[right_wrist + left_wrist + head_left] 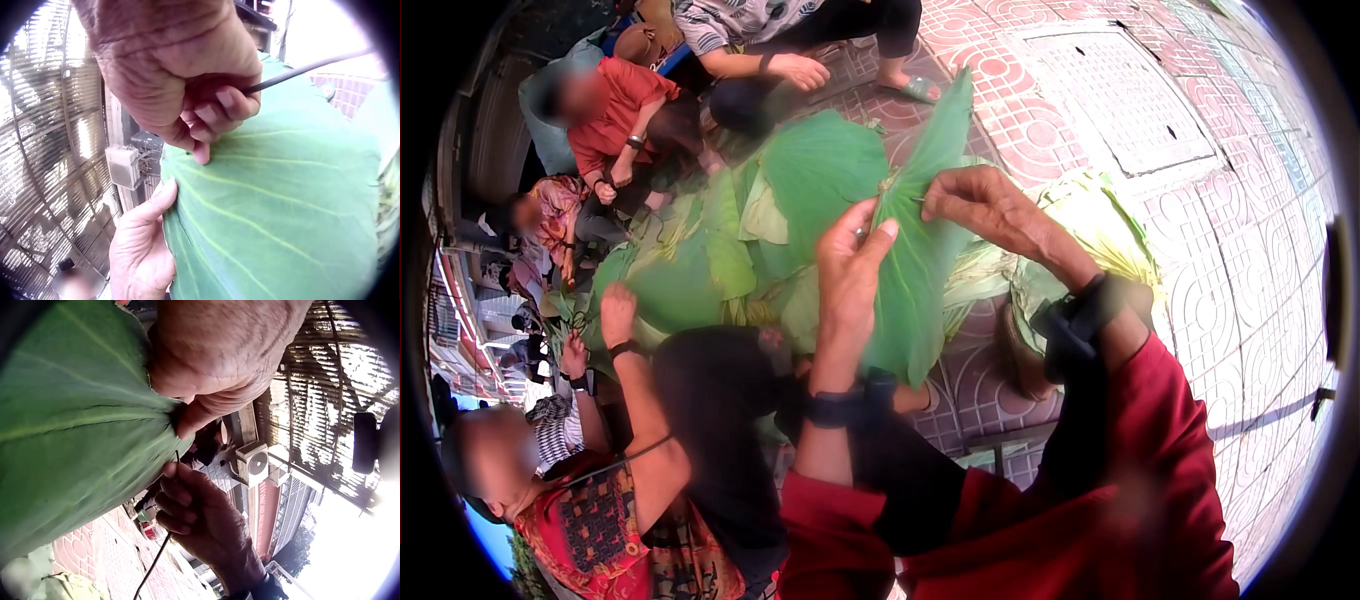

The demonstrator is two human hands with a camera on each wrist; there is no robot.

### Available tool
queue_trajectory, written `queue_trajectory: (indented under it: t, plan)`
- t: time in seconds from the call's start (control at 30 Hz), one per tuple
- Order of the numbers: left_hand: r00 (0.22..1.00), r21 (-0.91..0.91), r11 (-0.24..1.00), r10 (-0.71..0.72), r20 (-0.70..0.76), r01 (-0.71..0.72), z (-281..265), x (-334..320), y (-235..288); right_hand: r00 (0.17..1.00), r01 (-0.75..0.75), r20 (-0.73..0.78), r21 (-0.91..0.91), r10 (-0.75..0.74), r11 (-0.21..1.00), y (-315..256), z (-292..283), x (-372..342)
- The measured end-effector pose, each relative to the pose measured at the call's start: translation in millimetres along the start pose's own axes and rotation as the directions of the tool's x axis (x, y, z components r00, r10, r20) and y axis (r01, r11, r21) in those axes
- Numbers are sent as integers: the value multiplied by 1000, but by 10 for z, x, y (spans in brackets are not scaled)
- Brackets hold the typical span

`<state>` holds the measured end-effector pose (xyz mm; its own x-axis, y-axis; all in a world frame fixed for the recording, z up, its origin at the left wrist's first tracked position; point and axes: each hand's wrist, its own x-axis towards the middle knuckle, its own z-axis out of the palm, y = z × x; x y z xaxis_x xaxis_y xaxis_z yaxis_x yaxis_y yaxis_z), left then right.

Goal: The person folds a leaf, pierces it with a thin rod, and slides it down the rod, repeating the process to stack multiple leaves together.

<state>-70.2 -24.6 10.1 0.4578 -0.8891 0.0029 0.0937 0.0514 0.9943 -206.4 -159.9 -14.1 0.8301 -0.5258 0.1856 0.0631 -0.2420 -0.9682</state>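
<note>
Green leaf is held up in the middle of my head view, above more broad leaves lying to the far left of it. From where I sit, I judge the work on it to be partway. Its middle is already drawn together into creases, with the left hand pinching it there between thumb and fingers. The right hand has its fingers curled round a thin dark rod, the tip close by that pinch; I cannot tell whether it touches or enters the blade. I see no finished fastening on the leaf, so that part looks undone to me, and the other leaves suggest plenty more to handle.

The blade is wide, thin and matt, its pale ribs fanning out from the gathered spot, its rim wavy and drooping in a soft fold. The rod looks smooth and stiff, slightly curved. Near the right wrist, I see a yellowish bundle, crinkled and dry-looking, on patterned paving of pinkish, hard-edged tiles.
</note>
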Motion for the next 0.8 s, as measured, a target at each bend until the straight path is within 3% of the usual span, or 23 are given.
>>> queue_trajectory:
  t: [0.8]
  plan:
    - [1000, 0, 1000, 11, -12, -11, 12, -23, -19, 1000, 11, 18, 7, -11, 1000, 66, 5, -5]
